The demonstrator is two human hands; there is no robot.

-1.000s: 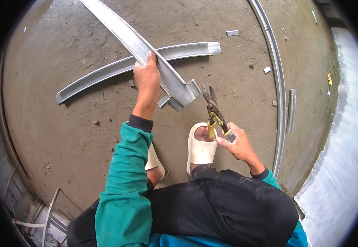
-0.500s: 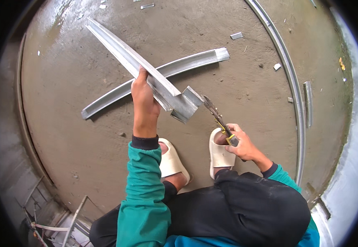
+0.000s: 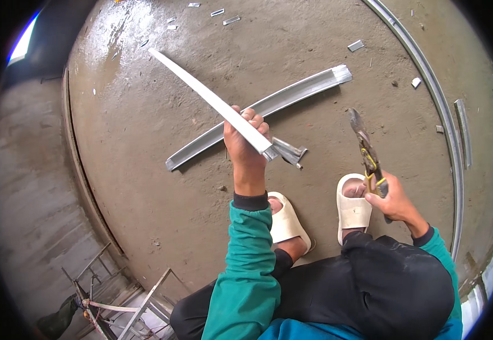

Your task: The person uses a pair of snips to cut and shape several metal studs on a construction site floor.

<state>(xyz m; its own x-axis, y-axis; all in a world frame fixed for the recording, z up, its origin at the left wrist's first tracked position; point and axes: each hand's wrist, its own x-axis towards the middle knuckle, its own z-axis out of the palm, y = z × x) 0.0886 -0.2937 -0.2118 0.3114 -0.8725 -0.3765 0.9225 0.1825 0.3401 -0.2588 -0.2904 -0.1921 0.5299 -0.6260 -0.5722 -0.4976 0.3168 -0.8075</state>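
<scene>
My left hand (image 3: 247, 136) is closed around a galvanized metal channel (image 3: 207, 96), whose smooth outer side faces up. Its far end points up and to the left; at the near end, just past my fist, a cut flap (image 3: 289, 152) sticks out at an angle. In my right hand (image 3: 395, 199) are tin snips (image 3: 366, 148) with dark blades and yellow-trimmed handles. Their blades point away from me, well to the right of the channel. Beneath the held piece, a second metal channel (image 3: 297, 92) lies slantwise on the floor, open side up.
A long metal track (image 3: 436, 93) runs along the floor at right, with a short strip (image 3: 463, 133) beside it. Several metal offcuts, one a small piece (image 3: 355, 45), lie scattered farther off. A metal frame (image 3: 144, 303) stands at lower left, near the wall (image 3: 25, 175).
My left hand has rolled the channel over, from its hollow side showing to its outer side. The snips have swung away from its cut end, and the whole view has shifted.
</scene>
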